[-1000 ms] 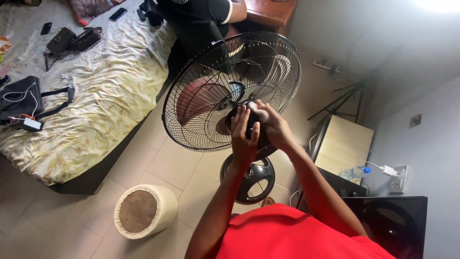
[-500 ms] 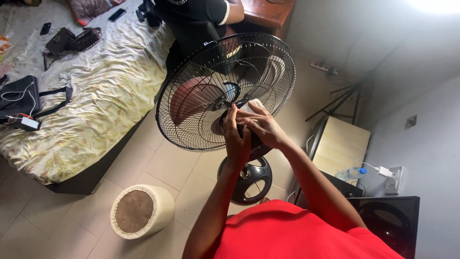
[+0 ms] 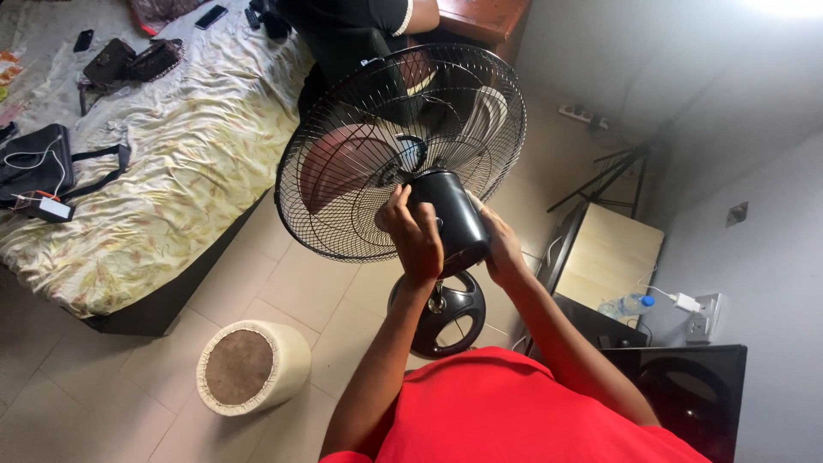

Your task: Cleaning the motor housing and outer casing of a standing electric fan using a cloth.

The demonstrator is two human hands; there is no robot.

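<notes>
Both hands close on the black motor housing [image 3: 452, 219] at the back of a standing fan [image 3: 403, 150]. The left hand [image 3: 414, 236] wraps the near left side of the housing, fingers curled over it and the thumb up toward the wire cage [image 3: 343, 171], so its grip is clamped on the housing. The right hand [image 3: 501, 249] presses the opposite side, its palm flat along the cylinder and fingertips toward the cage; that grip too is closed on the housing. The housing sits between the two hands, tilted, with its far end meeting the middle of the round cage just beyond the fingers. Through the wires, beyond the grip, show the pale fan blades [image 3: 339, 167]. Right below the grip, the fan's pole runs down to a round black base [image 3: 447, 313] on the tiled floor [image 3: 291, 283]. Below and to the left of the grip, well apart from it, stands a round cream stool [image 3: 253, 367] with a brown top. Farther left lies a bed [image 3: 163, 163] with a patterned sheet, carrying a black bag [image 3: 34, 163] and small dark items. To the right of the grip stands a pale wooden desk [image 3: 613, 257], with a water bottle [image 3: 630, 304] and a white charger [image 3: 686, 302] just beside it. The person's red shirt [image 3: 506, 411] fills the bottom edge, nearest the camera.
</notes>
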